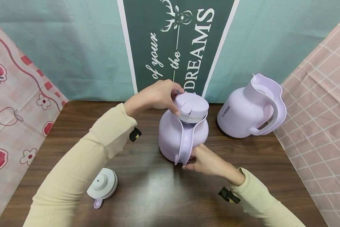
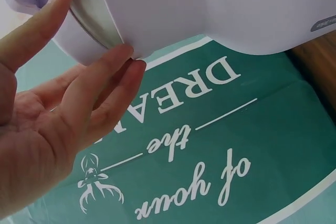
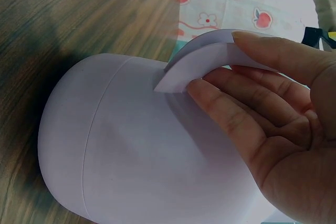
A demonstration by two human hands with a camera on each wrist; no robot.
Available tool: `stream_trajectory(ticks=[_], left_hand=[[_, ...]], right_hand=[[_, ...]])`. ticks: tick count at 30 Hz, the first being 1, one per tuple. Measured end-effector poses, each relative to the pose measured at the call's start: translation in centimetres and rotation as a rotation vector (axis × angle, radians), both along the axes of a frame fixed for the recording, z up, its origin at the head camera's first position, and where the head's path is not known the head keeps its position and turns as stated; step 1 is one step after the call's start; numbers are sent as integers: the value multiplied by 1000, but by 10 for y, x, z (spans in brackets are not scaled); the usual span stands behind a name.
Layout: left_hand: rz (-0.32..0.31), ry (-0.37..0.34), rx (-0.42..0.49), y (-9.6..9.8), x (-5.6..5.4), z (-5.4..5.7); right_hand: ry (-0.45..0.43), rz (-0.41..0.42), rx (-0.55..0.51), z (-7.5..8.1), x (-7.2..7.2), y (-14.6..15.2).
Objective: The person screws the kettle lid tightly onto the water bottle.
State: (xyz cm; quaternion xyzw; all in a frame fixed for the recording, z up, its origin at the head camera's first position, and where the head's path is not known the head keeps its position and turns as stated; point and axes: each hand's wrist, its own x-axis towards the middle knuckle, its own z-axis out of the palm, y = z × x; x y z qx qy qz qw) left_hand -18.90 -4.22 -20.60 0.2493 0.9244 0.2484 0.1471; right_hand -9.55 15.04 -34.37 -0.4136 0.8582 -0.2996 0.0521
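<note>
A lilac thermos jug [image 1: 168, 135] stands upright on the table, its handle toward me. My left hand [image 1: 162, 94] holds the jug's lid [image 1: 196, 104] by its side, thumb and fingers on the rim. That lid sits at the jug's mouth, a little tilted, with a small tab on top. In the left wrist view, fingertips [image 2: 122, 52] touch the seam between lid and jug neck. Low on the handle [image 1: 187, 143], my right hand [image 1: 206, 160] grips it. The right wrist view shows the thumb over the handle [image 3: 197, 61] and fingers curled beneath.
A second lilac jug [image 1: 239, 112] without a lid stands at the back right. At the front left, another lid [image 1: 108, 186] lies upside down beside my left sleeve. Cloth backdrops [image 1: 82, 53] rise along the back and sides of the brown wooden table [image 1: 147, 201].
</note>
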Motion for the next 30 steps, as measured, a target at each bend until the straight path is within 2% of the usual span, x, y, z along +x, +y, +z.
stream_trajectory(ticks=[6, 14, 21, 30], left_hand=[[-15, -17, 6, -2, -1, -1], [-44, -56, -19, -5, 1, 9], [-48, 10, -26, -1, 9, 9], [30, 121, -39, 11, 21, 2]], right_hand=[[0, -9, -1, -1, 0, 0], [11, 0, -4, -1, 0, 0], [10, -2, 2, -1, -1, 0], [8, 5, -11, -2, -1, 1]])
